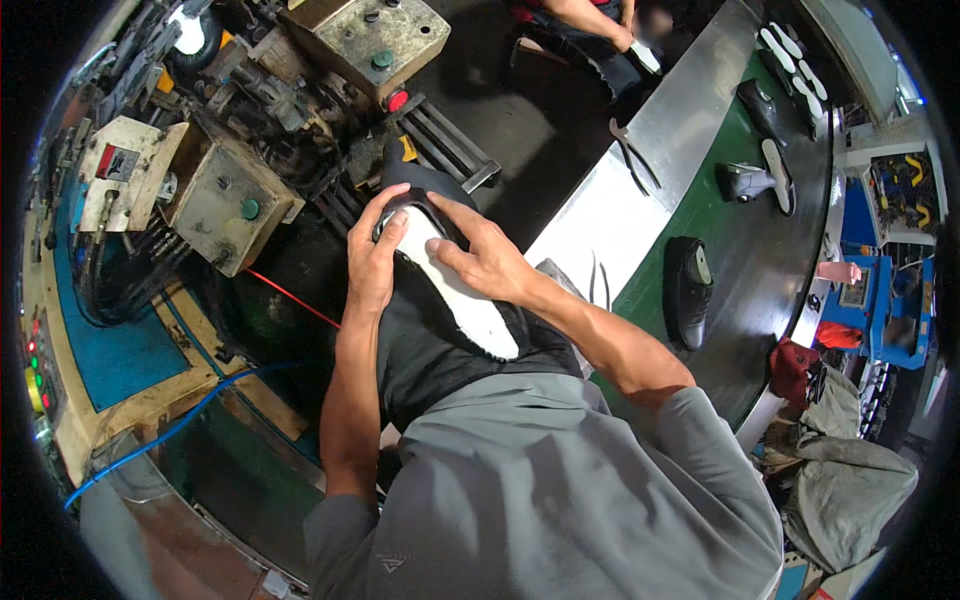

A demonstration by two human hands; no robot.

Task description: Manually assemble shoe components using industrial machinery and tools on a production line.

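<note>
Across my lap lies a black shoe upper [518,328], its white insole [455,290] facing up. My left hand [372,258] grips the far end of the upper from the left, with its thumb pressed on the edge by the insole. From the right, my right hand [490,258] wraps round the same far end, its thumb resting on the white surface. The near, rounded end of the insole points toward my body. Fingers under the upper are partly hidden.
Left stands a greasy machine with a control box [228,205], a red button [397,100] and a blue hose [190,428]. Right, a metal ledge [610,200] bears pincers [634,158]. Beyond it, a green conveyor [650,270] carries a black shoe [688,290] and others. A co-worker's arm [590,18] shows ahead.
</note>
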